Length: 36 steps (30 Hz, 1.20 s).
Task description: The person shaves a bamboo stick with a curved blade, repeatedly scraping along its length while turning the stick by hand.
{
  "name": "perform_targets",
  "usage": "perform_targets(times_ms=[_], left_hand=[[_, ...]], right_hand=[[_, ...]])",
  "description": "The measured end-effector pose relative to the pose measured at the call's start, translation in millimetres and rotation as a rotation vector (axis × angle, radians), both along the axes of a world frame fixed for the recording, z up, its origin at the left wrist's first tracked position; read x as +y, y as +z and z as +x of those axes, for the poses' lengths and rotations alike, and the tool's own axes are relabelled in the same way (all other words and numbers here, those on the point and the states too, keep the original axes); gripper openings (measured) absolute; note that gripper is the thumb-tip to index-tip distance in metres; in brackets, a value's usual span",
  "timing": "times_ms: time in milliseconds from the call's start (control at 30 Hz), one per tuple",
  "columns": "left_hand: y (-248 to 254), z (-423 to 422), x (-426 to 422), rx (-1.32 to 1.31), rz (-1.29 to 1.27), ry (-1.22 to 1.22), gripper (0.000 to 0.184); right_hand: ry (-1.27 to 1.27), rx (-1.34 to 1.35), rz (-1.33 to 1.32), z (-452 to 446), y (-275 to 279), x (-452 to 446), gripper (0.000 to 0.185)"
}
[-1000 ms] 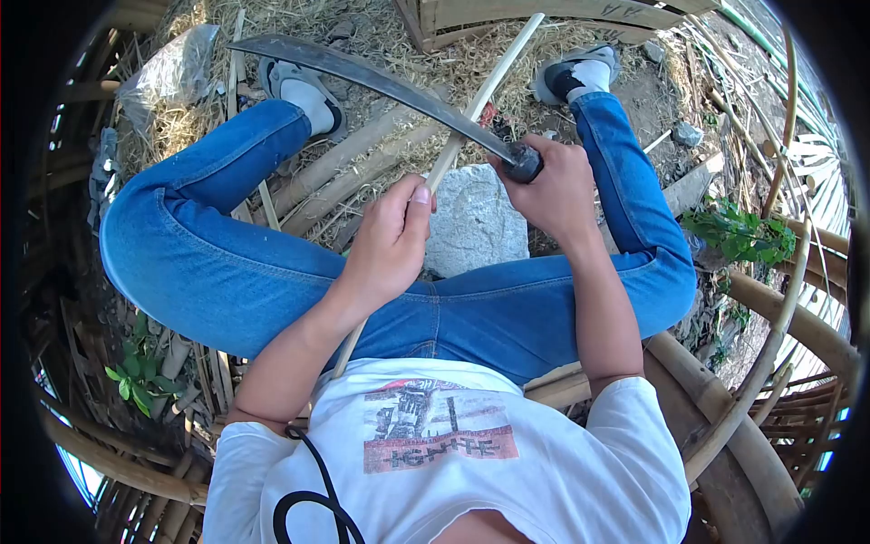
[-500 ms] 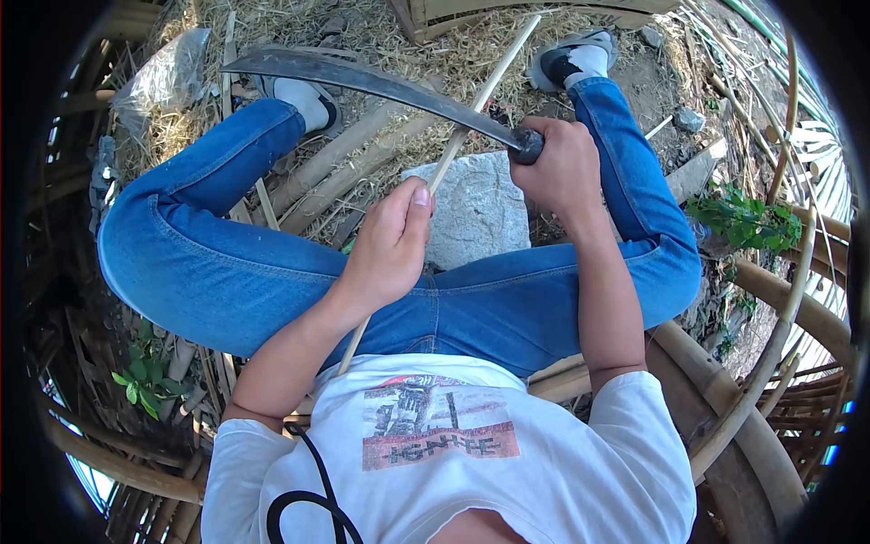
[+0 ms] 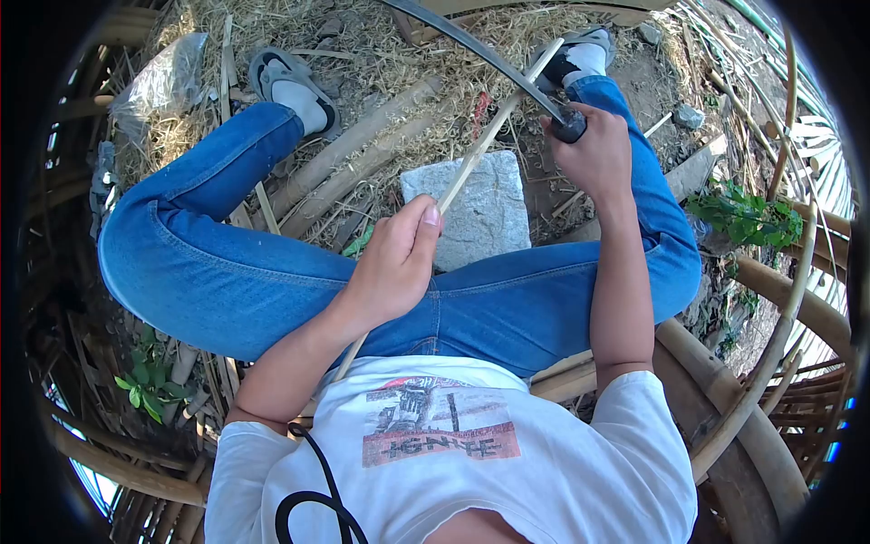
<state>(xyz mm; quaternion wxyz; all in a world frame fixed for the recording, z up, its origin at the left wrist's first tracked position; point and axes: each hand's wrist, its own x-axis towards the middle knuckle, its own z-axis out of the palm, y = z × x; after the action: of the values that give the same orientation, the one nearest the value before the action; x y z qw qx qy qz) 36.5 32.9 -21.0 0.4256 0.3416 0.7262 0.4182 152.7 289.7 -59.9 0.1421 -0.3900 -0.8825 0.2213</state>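
Observation:
My left hand (image 3: 399, 258) is wrapped round a thin pale bamboo strip (image 3: 481, 145), which slants from my waist up past the stone to the right. In my right hand (image 3: 594, 154) is the dark handle of a machete (image 3: 476, 45), its long curved blade pointing up and left. The blade crosses the strip near the strip's far end and appears to touch it; the tip runs out of view at the top. A pale flat-topped stone block (image 3: 480, 218) sits between my legs, below the strip.
Bamboo poles (image 3: 362, 150) lie on straw-littered ground between my feet. A clear plastic bag (image 3: 163, 86) is at the upper left. Bamboo framing (image 3: 770, 354) stands close on the right, near a leafy plant (image 3: 748, 218). A black cord (image 3: 317, 503) hangs over my shirt.
My right hand has moved right and slightly up with the machete, its blade now steeper and further along the strip. My left hand and the strip have shifted slightly.

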Motion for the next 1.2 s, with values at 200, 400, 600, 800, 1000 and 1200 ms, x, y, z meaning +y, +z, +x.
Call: perform_targets(times_ms=[200, 400, 600, 800, 1000, 1200], left_hand=[[-0.9, -7.2, 3.5, -0.088, -0.003, 0.08, 0.033], [1.7, -9.2, 3.0, -0.006, -0.006, 0.066, 0.036], [4.3, -5.7, 1.2, -0.086, -0.005, 0.025, 0.034], [5.6, -3.7, 3.6, 0.019, 0.02, -0.041, 0.035], [7.3, -4.4, 3.1, 0.003, 0.039, -0.055, 0.035], [7.5, -4.4, 2.0, -0.028, 0.074, -0.052, 0.036]], right_hand=[[0.186, 0.144, -0.09, -8.1, 1.7, -32.7, 0.024], [0.232, 0.131, -0.096, -14.3, 5.5, -47.5, 0.016], [0.099, 0.035, -0.016, -10.2, 14.2, -32.7, 0.026], [-0.063, 0.05, -0.042, 0.9, 6.8, -2.0, 0.029], [-0.058, 0.064, 0.051, 3.6, 6.5, 6.0, 0.033], [-0.051, 0.066, 0.151, 5.7, 16.5, 11.2, 0.028]])
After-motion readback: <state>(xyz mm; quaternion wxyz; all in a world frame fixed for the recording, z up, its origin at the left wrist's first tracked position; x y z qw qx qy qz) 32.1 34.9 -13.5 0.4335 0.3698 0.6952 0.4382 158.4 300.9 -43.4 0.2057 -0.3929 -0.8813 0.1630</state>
